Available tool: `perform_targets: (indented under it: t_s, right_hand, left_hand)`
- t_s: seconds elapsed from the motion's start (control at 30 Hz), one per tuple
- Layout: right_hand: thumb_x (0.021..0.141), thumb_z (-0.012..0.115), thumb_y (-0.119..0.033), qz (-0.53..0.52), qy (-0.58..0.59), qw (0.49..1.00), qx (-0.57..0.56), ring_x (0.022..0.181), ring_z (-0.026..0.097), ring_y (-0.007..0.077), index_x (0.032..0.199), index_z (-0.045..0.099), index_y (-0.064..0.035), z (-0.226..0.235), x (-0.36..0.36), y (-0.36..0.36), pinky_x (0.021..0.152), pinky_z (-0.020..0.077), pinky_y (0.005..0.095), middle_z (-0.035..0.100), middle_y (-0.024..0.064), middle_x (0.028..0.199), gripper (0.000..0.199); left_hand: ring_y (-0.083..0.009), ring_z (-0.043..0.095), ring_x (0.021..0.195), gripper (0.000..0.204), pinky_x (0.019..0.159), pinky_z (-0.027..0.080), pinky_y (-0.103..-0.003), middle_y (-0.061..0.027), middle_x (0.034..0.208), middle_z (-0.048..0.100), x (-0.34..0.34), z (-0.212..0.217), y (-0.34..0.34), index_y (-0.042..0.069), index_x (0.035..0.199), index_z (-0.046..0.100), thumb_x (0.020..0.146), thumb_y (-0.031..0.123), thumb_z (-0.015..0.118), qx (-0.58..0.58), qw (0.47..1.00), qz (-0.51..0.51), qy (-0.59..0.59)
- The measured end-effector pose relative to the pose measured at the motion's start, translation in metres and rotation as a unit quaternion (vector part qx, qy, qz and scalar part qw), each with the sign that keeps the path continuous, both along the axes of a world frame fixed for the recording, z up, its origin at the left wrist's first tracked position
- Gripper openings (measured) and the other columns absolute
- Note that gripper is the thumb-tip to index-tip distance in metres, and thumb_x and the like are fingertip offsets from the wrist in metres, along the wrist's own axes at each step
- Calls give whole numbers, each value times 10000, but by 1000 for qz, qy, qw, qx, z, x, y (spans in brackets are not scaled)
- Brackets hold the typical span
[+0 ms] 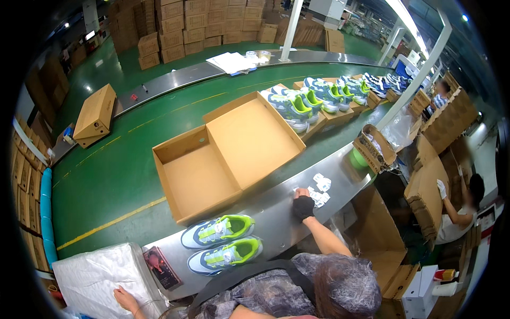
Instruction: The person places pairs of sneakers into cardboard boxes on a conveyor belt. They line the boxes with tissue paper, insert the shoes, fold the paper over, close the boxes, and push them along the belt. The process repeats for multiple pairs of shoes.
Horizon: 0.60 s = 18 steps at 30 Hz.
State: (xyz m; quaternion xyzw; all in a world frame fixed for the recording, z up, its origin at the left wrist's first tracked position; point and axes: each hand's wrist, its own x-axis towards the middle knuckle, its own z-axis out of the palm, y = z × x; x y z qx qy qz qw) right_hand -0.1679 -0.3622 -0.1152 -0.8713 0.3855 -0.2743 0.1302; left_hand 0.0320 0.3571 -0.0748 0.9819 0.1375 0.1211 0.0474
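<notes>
My left hand [126, 300] rests on a stack of thin white sheets [101, 271] at the lower left, its fingers stretched over the top. My right hand [304, 204], in a black fingerless glove, is on the metal bench beside several small white packets [321, 187]. Its fingertips are pinched together, with a bit of white showing at them. Between my hands stands a pair of light blue and lime green sneakers, a far one [204, 234] and a near one [212, 259]. Beyond them an open brown shoebox [178, 183] lies with its lid folded back.
A dark red printed card [161, 267] lies between stack and sneakers. More sneakers [297, 109] stand on boxes along the green belt [117, 186]. A closed carton [95, 116] is at far left. A small open box [374, 149] sits right. Co-workers [459, 210] are farther right.
</notes>
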Motion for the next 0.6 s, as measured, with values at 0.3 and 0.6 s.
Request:
perform_targets:
  t_s: [0.3,0.6]
  right_hand:
    - [762,543,-17,280,-188,941,20,673,532,301,979,520,-33,136,132,87,643,448,354,533,166,927,219]
    - [631,757,-259,694,16,710,120,946,539,263,1231,380,-27,191,199,225,833,431,353,497,166,1125,745]
  left_hand:
    - [-240,448,620,274,605,397,-366,-150,677,497,9,-43,135,-41,759,479,868,209,463,-134,983,41,-118]
    - [-160,614,654,206,579,528,-303,-65,768,586,27,248,-110,32,928,493,920,196,367,-522,824,-106,-194]
